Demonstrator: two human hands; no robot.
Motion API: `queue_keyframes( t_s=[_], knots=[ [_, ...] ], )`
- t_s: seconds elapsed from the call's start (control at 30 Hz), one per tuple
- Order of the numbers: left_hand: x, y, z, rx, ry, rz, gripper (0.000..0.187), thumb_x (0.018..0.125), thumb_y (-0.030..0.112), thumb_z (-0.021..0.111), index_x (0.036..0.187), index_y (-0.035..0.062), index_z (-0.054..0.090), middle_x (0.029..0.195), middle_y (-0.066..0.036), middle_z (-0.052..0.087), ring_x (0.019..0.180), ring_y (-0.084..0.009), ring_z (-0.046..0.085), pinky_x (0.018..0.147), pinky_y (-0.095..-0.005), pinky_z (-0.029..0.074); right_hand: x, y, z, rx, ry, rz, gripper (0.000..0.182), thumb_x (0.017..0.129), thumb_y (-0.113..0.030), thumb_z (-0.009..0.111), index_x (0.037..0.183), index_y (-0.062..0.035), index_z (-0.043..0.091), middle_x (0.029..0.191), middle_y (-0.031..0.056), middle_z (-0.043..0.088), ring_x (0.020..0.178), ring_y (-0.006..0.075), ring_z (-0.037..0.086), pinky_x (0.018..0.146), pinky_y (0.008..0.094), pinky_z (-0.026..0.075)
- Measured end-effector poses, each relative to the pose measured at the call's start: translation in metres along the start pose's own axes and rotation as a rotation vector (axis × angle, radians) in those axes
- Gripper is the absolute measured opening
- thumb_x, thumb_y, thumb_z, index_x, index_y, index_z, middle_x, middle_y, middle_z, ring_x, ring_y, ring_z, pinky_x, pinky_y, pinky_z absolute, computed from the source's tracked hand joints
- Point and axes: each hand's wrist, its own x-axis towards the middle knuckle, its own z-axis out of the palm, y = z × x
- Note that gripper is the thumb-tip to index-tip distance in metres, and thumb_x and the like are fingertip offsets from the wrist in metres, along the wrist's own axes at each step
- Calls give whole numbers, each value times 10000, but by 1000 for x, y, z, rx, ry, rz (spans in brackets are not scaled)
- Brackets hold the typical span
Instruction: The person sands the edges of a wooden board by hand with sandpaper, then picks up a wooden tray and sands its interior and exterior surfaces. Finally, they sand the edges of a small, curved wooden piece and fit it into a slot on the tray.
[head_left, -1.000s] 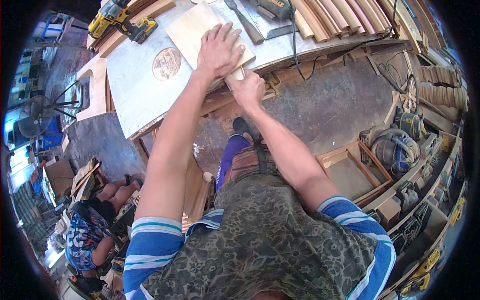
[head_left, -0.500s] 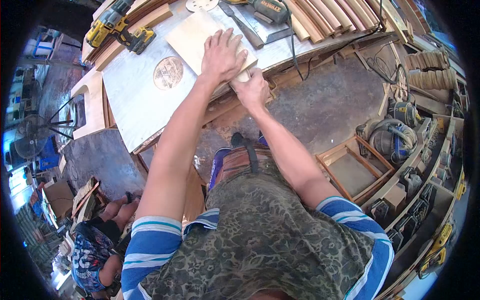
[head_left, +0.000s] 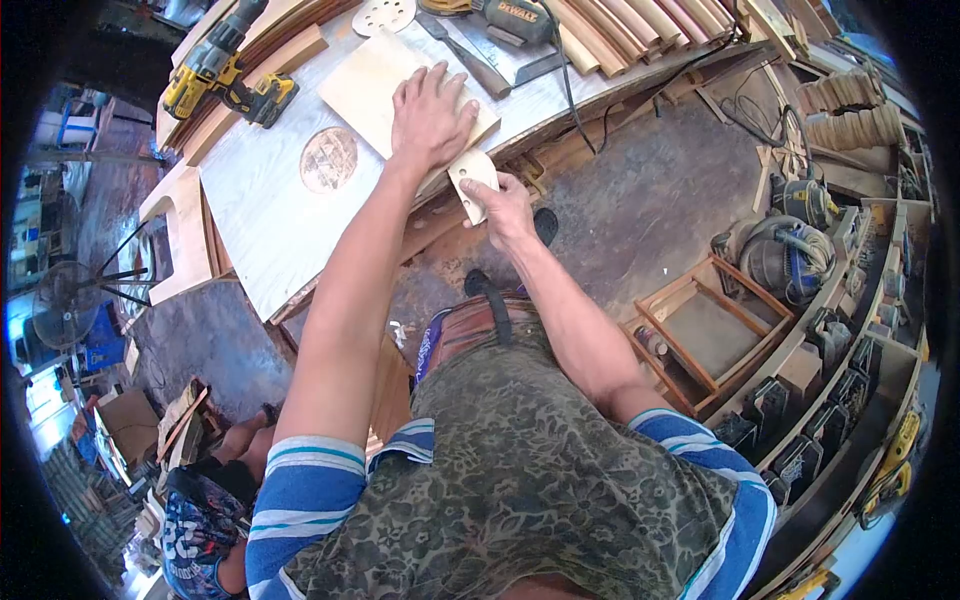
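My left hand lies spread on a pale, flat wooden board on the light workbench. Just below the board's near corner, my right hand grips a thin cream-coloured sanding disc with holes in it, its thumb on the face turned up. The disc is at the bench's front edge, close to the board. Another round disc with holes lies beyond the board. Right of the board rests a long flat tool.
A yellow drill stands at the back left, near wooden strips. The black DeWalt tool has a cord hanging over the bench edge. On the floor at right are a wooden frame and a vacuum. A person is at lower left.
My right hand has moved slightly down and turned, bringing the holed face of the disc into view. My left hand remains on the board. The whole view has shifted a little.
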Motion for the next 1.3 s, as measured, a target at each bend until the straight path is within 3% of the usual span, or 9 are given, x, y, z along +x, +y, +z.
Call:
queue_keyframes(
  t_s=[0.03, 0.13, 0.33, 0.4, 0.57, 0.67, 0.7, 1.0, 1.3],
  knots=[
    [0, -1, 0, -6, 7, 4, 572, 1033, 459, 530, 1518, 156, 541, 1623, -165, 421, 1502, -410, 352, 1249, -558, 235, 1, -1, 0, 59, -27, 34, 507, 838, -151, 876, 1192, 77, 594, 992, 154, 711, 714, 179, 704, 472, 293, 538],
    [0, -2, 1, -6, 24, 15, 567, 1032, 459, 531, 1510, 154, 546, 1616, -163, 426, 1501, -409, 353, 1248, -556, 237, 12, -14, 5, -194, -3, -71, 406, 867, -149, 846, 1145, 60, 635, 995, 138, 711, 690, 178, 684, 435, 309, 541],
    [0, 0, -4, -17, 8, 5, 562, 1029, 456, 537, 1501, 152, 554, 1612, -161, 429, 1499, -407, 357, 1246, -557, 245, -2, -22, 16, -74, -6, -25, 326, 894, -65, 762, 1137, 54, 581, 1028, 165, 705, 750, 209, 728, 584, 341, 686],
    [0, 0, -3, -14, 22, 7, 561, 1027, 456, 539, 1499, 153, 557, 1612, -162, 429, 1498, -407, 358, 1245, -557, 249, -1, -12, 7, -37, -98, -40, 383, 916, -30, 753, 1220, 49, 534, 1077, 162, 701, 788, 221, 730, 559, 350, 670],
    [1, -1, -2, 3, 27, 18, 559, 1024, 455, 542, 1497, 157, 562, 1611, -163, 429, 1495, -412, 361, 1242, -559, 255, 7, -14, 14, -151, 61, -220, 195, 862, -43, 765, 1006, 51, 670, 873, 111, 730, 734, 141, 709, 516, 284, 577],
    [1, 0, 0, 10, 23, 10, 560, 1022, 456, 542, 1496, 158, 565, 1610, -163, 432, 1495, -414, 360, 1241, -562, 257, 9, -11, 22, -359, 109, -144, 241, 836, -123, 787, 1012, 29, 721, 836, 92, 751, 713, 152, 711, 584, 337, 559],
    [1, 0, 0, 3, 22, 5, 562, 1023, 457, 540, 1498, 159, 562, 1612, -160, 430, 1495, -413, 360, 1242, -560, 254, 13, -5, 27, -368, 173, -236, 321, 791, -256, 816, 956, 14, 765, 799, 128, 766, 725, 211, 736, 692, 388, 560],
    [1, 0, 1, 3, 16, 7, 571, 1021, 466, 543, 1505, 162, 556, 1619, -156, 424, 1497, -411, 361, 1251, -545, 242, 24, -25, 31, -733, 155, -284, 449, 733, -378, 836, 930, 22, 793, 904, 259, 767, 903, 386, 766, 847, 443, 574],
    [-2, 2, 1, 11, 8, 8, 579, 1023, 463, 540, 1516, 159, 541, 1617, -162, 423, 1496, -416, 361, 1245, -558, 249, 35, -14, 26, -637, 126, -163, 527, 706, -409, 850, 943, 57, 788, 913, 245, 775, 886, 330, 769, 841, 425, 565]
  ],
)
